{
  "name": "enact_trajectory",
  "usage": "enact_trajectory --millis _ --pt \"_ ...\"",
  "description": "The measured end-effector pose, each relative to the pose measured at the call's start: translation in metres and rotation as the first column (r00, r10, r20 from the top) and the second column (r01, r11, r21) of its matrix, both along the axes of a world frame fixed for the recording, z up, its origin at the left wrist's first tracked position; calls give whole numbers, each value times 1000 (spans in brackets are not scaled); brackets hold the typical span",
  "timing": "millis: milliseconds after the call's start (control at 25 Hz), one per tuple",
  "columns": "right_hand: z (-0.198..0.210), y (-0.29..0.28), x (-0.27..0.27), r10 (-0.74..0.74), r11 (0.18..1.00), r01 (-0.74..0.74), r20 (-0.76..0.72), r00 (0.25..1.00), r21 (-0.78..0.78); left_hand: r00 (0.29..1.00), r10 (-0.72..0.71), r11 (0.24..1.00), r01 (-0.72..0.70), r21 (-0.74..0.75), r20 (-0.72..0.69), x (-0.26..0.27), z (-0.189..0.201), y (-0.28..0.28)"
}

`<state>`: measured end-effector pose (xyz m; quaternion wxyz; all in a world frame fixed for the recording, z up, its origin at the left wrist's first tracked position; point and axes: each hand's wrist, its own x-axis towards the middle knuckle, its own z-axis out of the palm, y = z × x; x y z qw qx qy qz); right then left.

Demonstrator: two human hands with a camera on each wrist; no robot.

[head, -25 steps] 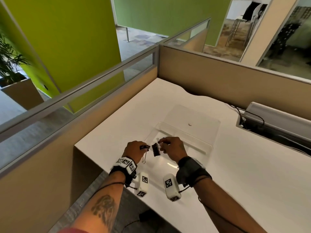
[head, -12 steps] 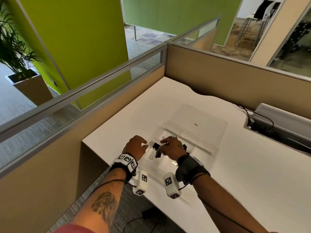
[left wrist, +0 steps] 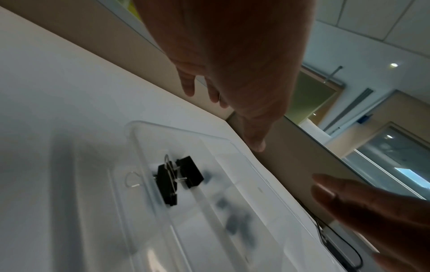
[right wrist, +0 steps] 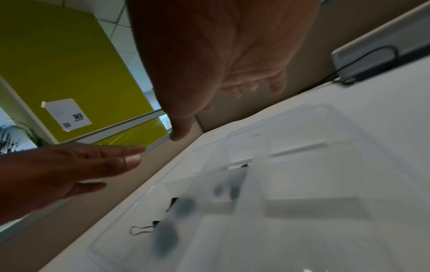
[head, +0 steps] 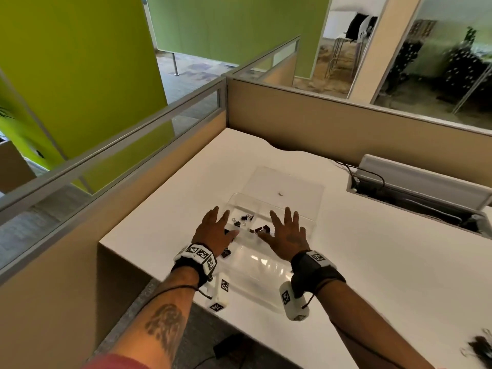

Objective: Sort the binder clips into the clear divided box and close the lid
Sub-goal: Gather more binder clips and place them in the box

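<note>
The clear divided box (head: 255, 278) lies on the white desk with its lid (head: 290, 187) flat open behind it. Several black binder clips (head: 243, 221) lie in its far compartments, more (head: 262, 229) sit near the middle, and one (head: 226, 253) shows by my left wrist. My left hand (head: 214, 227) hovers over the box's left side, fingers spread and empty. My right hand (head: 286, 230) hovers over the right side, also spread and empty. In the left wrist view two clips (left wrist: 178, 179) lie in a compartment below the fingers (left wrist: 256, 141). The right wrist view shows blurred clips (right wrist: 142, 229).
Beige cubicle partitions (head: 346, 129) enclose the desk at the back and left. A cable tray with wires (head: 415, 190) is set in the desk at the right. Dark objects (head: 479, 350) lie at the near right edge. The desk's front edge (head: 149, 265) is close to my wrists.
Both hands let go of the clips they were pinching, lifted and spread open, moving apart and forward over the box. The clips now lie in the box.
</note>
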<state>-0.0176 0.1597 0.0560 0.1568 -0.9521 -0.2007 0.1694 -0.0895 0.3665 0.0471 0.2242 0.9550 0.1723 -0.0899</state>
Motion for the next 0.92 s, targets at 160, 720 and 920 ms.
enact_trajectory --millis 160,720,920 --pt "0 -44 -9 -31 996 37 77 997 -82 986 -165 971 158 180 21 16 2 -37" --pt "-12 -267 -15 -330 932 336 65 942 -136 857 -514 843 496 206 39 92 -6 -250" --pt "-17 -384 6 -429 891 432 52 902 -144 807 -589 796 575 189 28 129 -9 -369"
